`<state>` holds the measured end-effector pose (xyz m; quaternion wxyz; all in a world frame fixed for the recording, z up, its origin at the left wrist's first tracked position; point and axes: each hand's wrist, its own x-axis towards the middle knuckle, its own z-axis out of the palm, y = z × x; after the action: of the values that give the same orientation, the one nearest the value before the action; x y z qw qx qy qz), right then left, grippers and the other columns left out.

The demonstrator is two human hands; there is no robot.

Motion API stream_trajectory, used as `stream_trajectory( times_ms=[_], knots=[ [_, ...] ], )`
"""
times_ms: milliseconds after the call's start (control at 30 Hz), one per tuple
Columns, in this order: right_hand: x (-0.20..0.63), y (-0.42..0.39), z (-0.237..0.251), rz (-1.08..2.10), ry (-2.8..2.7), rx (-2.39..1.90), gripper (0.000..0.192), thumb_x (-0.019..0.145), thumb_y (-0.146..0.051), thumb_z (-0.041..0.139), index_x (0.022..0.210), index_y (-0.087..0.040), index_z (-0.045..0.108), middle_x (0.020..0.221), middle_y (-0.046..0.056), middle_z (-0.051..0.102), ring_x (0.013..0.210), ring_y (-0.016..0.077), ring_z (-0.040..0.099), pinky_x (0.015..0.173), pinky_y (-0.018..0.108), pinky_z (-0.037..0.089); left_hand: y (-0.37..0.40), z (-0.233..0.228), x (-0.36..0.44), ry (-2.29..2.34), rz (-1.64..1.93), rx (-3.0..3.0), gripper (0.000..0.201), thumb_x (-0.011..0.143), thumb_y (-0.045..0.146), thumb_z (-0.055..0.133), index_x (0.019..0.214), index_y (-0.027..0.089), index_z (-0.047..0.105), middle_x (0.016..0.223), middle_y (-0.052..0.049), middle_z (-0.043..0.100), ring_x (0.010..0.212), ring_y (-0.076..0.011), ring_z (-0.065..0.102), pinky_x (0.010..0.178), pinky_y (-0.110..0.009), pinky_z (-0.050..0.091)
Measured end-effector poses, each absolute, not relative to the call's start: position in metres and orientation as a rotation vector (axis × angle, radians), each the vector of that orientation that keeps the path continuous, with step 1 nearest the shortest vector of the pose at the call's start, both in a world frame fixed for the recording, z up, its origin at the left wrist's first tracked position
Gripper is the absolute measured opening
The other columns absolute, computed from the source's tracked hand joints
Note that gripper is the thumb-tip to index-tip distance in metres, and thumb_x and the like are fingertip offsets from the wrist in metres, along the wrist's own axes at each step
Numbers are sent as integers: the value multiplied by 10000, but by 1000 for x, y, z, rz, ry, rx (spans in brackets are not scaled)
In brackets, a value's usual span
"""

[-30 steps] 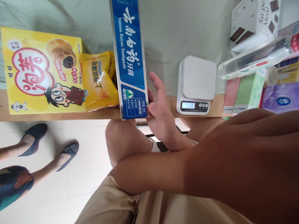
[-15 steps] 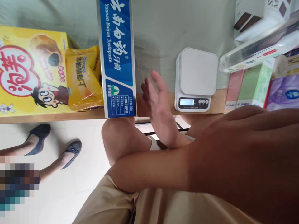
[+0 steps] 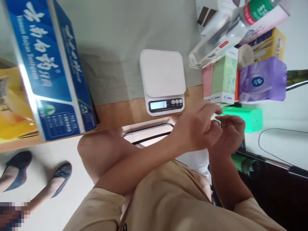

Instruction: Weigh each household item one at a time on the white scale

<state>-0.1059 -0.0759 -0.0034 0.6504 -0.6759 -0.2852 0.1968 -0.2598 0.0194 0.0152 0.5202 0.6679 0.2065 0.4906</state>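
hands: left hand [image 3: 197, 128] and right hand [image 3: 228, 134] touch off the surface's front edge, fingers loosely curled, empty.
scale [image 3: 163, 81]: nearest, at front edge; light, rigid, smooth; grip its sides.

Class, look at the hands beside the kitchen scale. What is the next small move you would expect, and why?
Probably the right hand reaches up for the nearest item, the green pack, to set it on the kitchen scale. Both it and the left hand seem empty, the scale's plate is bare and its display is lit.
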Motion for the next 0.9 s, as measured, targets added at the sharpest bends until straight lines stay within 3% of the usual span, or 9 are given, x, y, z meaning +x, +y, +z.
stream_trajectory(
  times_ms=[67,133,200,300,400,533,633,767,900],
  knots=[
    [-88,-75,-8,345,-629,-1543,284,845,-238,666,1129,-251,665,1186,11,697,1111,154,706,930,312,608,22,2,-241,507,1054,1617,417,991,360,476,1295,125,638,1401,-187,723,1291,-266,715,1127,-426,625],
    [-79,-69,-12,299,-659,-1573,468,780,-194,624,1234,-300,656,1376,8,678,1293,166,686,1090,372,588,26,-7,-223,494,927,1641,620,1029,486,481,1484,70,538,1644,-246,562,1546,-323,569,1292,-498,526],
    [-76,-63,-16,305,-747,-1584,592,800,-221,626,1380,-341,629,1554,6,622,1470,184,619,1271,464,505,30,-14,-206,492,814,1660,786,1032,579,496,1624,71,399,1792,-240,377,1704,-339,376,1395,-534,410],
    [-75,-59,-19,397,-905,-1541,585,934,-322,633,1517,-365,606,1665,16,577,1623,220,521,1408,546,372,36,-22,-188,492,729,1678,911,1034,662,502,1732,145,227,1882,-180,181,1785,-325,159,1450,-560,305],
    [-75,-62,-22,441,-1006,-1488,540,1016,-363,607,1555,-370,621,1698,22,562,1649,244,506,1425,566,373,36,-30,-179,456,733,1722,1031,1023,744,503,1766,159,93,1895,-201,79,1796,-338,44,1458,-612,244],
    [-82,-68,-23,412,-1108,-1504,548,1023,-362,623,1572,-350,629,1808,41,404,1674,309,469,1394,618,423,29,-30,-181,413,729,1710,1154,977,851,483,1779,170,9,1893,-219,-44,1787,-402,83,1416,-623,326],
    [-91,-71,-16,281,-1151,-1488,547,1035,-373,618,1579,-320,628,1805,65,401,1673,335,467,1375,642,446,21,-17,-186,423,658,1694,1131,969,885,423,1789,205,45,1900,-188,-58,1758,-438,205,1357,-621,424],
    [-100,-84,-4,217,-1150,-1487,515,1061,-352,570,1570,-321,637,1817,53,376,1678,301,459,1376,605,465,11,4,-193,464,544,1733,1169,957,905,359,1771,95,138,1880,-260,-74,1656,-533,380,1333,-716,395],
    [-112,-104,1,183,-1128,-1577,516,1075,-359,539,1580,-299,623,1821,78,358,1700,310,421,1381,657,429,-7,5,-200,418,566,1765,1164,962,862,400,1762,77,88,1856,-319,-92,1639,-542,399,1274,-746,437]
  ],
)
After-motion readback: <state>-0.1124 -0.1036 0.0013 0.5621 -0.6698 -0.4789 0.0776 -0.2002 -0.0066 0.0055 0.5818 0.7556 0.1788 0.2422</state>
